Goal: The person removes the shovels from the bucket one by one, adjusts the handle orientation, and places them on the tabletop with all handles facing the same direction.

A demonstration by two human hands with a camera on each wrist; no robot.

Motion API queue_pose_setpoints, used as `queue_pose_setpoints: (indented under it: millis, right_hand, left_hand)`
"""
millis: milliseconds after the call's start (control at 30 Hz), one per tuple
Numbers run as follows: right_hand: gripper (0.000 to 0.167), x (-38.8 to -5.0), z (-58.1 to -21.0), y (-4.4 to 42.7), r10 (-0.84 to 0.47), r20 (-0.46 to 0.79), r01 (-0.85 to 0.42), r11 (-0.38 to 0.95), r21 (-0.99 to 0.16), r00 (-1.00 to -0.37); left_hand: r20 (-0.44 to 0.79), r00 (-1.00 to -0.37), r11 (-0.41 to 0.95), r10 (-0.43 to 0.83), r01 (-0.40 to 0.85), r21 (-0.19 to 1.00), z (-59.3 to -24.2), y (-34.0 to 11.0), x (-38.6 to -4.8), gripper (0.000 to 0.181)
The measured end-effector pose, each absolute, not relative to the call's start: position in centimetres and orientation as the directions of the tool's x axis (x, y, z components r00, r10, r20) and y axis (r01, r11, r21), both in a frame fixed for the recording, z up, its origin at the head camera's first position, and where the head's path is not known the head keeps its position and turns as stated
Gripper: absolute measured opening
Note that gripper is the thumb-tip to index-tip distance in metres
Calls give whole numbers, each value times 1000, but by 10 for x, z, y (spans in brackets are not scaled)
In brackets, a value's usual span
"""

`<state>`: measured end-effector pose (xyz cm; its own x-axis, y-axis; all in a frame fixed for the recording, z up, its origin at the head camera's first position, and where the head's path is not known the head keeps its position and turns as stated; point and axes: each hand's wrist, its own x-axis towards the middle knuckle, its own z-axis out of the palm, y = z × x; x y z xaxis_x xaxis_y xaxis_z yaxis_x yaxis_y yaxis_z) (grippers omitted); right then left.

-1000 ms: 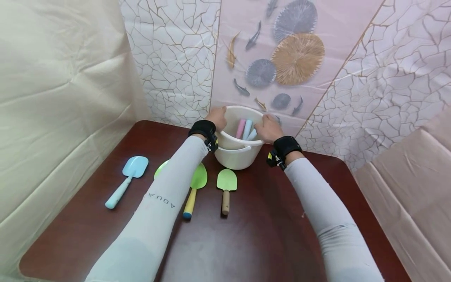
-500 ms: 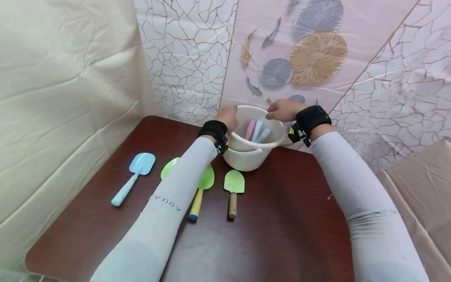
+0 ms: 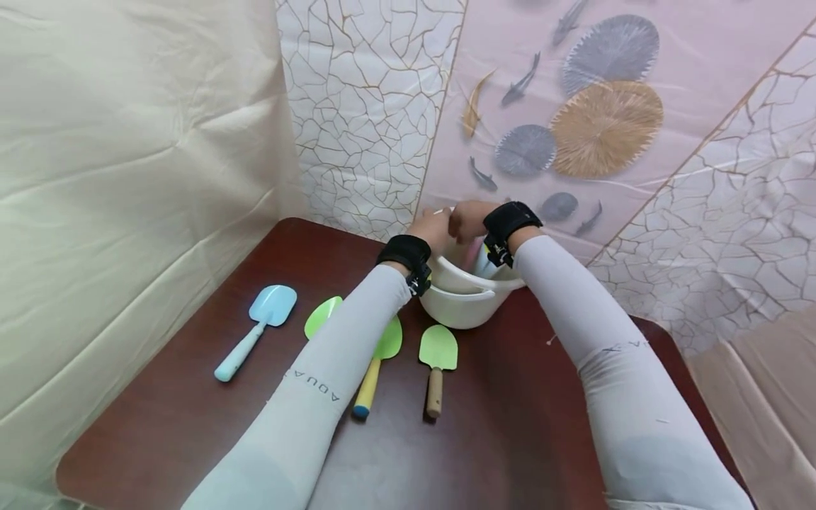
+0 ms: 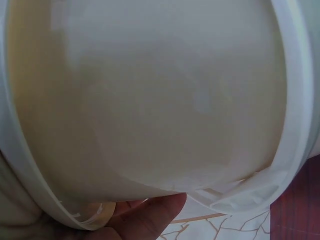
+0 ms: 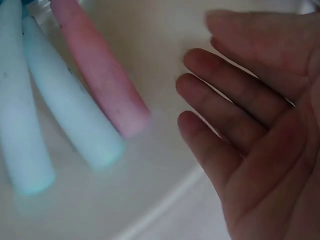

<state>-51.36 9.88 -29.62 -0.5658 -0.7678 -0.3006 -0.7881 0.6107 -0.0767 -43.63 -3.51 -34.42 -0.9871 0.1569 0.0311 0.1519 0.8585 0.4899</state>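
Note:
A white bucket (image 3: 455,309) stands at the back of the table, its handle hanging down in front. At its left rim my left hand (image 3: 431,230) grips the edge; a fingertip curls at the rim in the left wrist view. My right hand (image 3: 470,219) is over the bucket's mouth, close to the left one. In the right wrist view its fingers (image 5: 235,95) are spread and hold nothing. Beside them, inside the bucket, lean a pink handle (image 5: 102,75) and two pale blue handles (image 5: 75,100). Their lower ends are hidden.
On the dark red table (image 3: 159,425) lie a light blue shovel (image 3: 258,329), a green shovel with a yellow handle (image 3: 368,389), and a green shovel with a wooden handle (image 3: 438,368). Another green blade (image 3: 324,315) is partly under my left sleeve. Patterned sheets (image 3: 363,106) hang behind.
My right hand let go of the bucket's right rim, lifted away, then moved left over the mouth toward my left hand. The left hand stays on the rim. The head view shifted.

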Motion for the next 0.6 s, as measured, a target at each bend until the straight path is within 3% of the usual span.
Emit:
queue_pose_setpoints:
  millis: [133,333,467,600]
  right_hand:
    - [13,-530,-321,91,-714,-377,-739,665,-104,-590]
    - [17,-540,-340,95,-721,-395,-709,674,-207,-570]
    - [25,-545,-350,95,-735,-403,-789,613,-49,-546]
    - [32,-547,-360,98,-612,-556,-775,624,98,-562]
  left_hand:
    - [22,-989,854,149,140,501,-345,-36,-436,68]
    - [8,-992,857,123,110,503,-340,-34,-425,66]
    - [39,-995,868,93,101,487,-335,-35,-415,64]
    - [32,-997,879,73,79,470,-333,-32,-408,64]
